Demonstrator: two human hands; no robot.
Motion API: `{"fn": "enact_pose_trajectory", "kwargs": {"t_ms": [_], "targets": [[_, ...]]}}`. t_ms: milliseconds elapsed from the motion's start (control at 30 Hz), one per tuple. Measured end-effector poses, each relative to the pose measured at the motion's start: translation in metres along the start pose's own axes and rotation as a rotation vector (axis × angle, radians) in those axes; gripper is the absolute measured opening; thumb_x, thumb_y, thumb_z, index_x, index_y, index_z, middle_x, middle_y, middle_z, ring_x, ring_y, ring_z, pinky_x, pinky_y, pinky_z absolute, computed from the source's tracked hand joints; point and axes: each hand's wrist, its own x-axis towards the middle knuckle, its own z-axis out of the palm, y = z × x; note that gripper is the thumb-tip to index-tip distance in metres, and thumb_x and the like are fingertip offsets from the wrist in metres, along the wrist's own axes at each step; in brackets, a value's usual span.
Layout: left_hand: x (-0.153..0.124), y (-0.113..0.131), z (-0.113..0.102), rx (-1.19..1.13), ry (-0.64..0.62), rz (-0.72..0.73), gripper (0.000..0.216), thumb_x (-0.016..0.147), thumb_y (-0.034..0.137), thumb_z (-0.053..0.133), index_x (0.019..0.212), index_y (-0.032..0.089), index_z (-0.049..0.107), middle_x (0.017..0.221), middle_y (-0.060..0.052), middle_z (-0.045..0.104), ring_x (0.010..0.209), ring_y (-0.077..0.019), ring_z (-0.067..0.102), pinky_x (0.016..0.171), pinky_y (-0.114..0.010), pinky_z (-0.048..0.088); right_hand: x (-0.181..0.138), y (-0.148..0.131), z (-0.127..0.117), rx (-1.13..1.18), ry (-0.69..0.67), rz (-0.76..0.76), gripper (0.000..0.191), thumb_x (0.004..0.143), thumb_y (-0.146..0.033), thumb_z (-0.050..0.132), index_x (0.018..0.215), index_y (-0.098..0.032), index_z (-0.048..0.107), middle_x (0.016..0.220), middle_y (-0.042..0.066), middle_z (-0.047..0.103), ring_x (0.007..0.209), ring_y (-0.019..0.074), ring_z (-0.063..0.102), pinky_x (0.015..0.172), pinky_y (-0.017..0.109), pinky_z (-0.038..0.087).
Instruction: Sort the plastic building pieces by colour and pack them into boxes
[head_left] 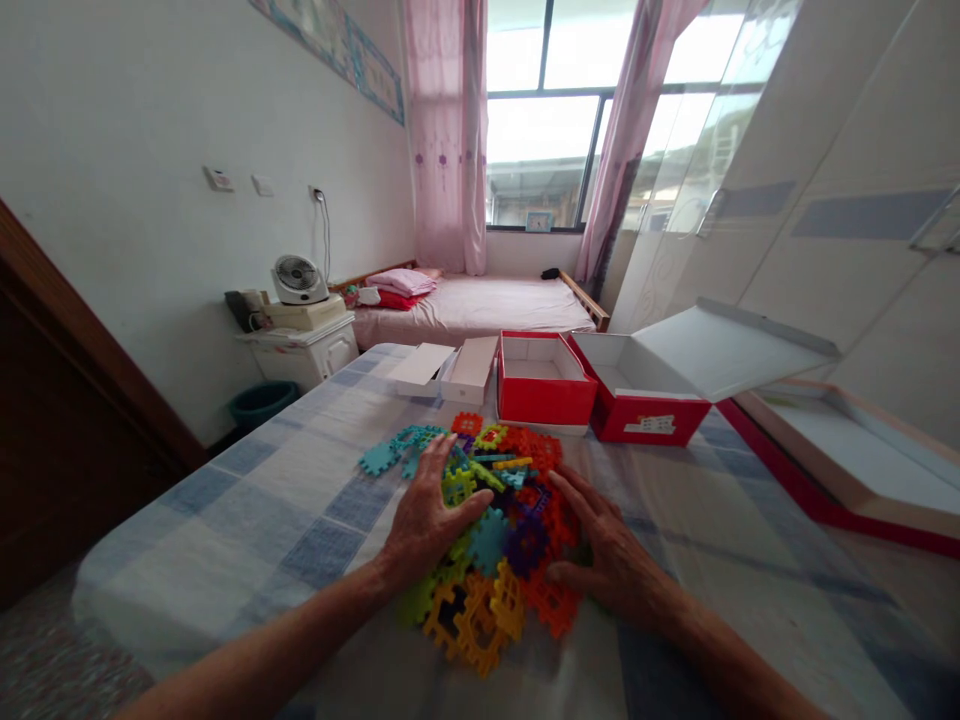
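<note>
A loose heap of colourful plastic interlocking building pieces (489, 540) lies on the checked cloth between my hands. My left hand (427, 510) rests along the heap's left side, thumb apart from the stretched fingers, by green and blue pieces. On the right side, my right hand (611, 545) touches the red-orange pieces (553, 600) with fingers spread. Yellow pieces (480, 620) lie at the near end, and light blue ones (379, 458) at the far left. A purple piece (526, 545) sits near the middle. Neither hand grips a piece.
Behind the heap stand an open red box (544, 398), a second red box (645, 415) with its white lid raised, and white boxes (469, 370). A large shallow box (862, 470) lies at the right. Beyond the table are a bed (502, 303) and a small fan (298, 278).
</note>
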Motion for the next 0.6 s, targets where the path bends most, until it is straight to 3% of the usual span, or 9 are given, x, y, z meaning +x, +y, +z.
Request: {"fn": "enact_pose_trajectory", "kwargs": {"t_ms": [333,467,600], "targets": [[0.025,0.067,0.042,0.128,-0.128,0.311,0.061,0.074,0.043,0.064,0.127,0.017,0.05,0.133,-0.011,0.051,0.124,-0.0252,0.045,0.104,-0.04,0.037,0.001,0.008,0.006,0.086,0.085,-0.004,0.095,0.069,-0.029,0.064,0.147,-0.023,0.01,0.152,0.009,0.016,0.138,0.0246,0.019,0.111,0.044,0.024],[0.036,0.084,0.053,0.201,-0.142,0.411,0.057,0.08,0.048,0.055,0.129,0.02,0.049,0.133,-0.01,0.052,0.122,-0.0249,0.047,0.101,-0.04,0.039,-0.004,0.014,-0.029,0.067,-0.01,0.022,0.08,0.077,-0.034,0.056,0.146,-0.021,0.017,0.152,0.009,0.018,0.138,0.0237,0.019,0.111,0.044,0.023],[0.053,0.07,0.022,0.26,0.016,0.417,0.052,0.089,0.046,0.041,0.131,0.016,0.046,0.137,-0.01,0.048,0.125,-0.0226,0.044,0.105,-0.037,0.035,-0.028,0.05,-0.073,-0.087,0.029,0.182,0.058,0.086,-0.042,0.041,0.14,-0.022,0.033,0.148,0.009,0.03,0.133,0.0234,0.033,0.109,0.044,0.028]]}}
